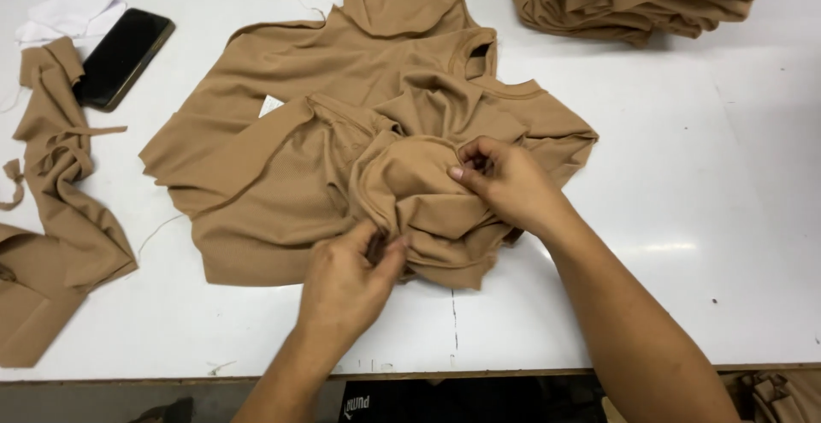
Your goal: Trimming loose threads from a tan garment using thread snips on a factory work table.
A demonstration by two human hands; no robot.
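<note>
A tan knit garment [282, 166] lies crumpled on the white table [684, 218], its neckline towards the far side. My left hand [346, 282] pinches a bunched fold of the garment near the table's front edge. My right hand [505, 183] grips another fold of the same cloth, a little farther back and to the right. Between the two hands the fabric is gathered into a rounded lump.
A stack of folded tan garments [633, 0] sits at the far right. Tan fabric strips and scraps [51, 218] lie at the left. A black phone [124, 57] rests on a white cloth [73, 8] at the far left.
</note>
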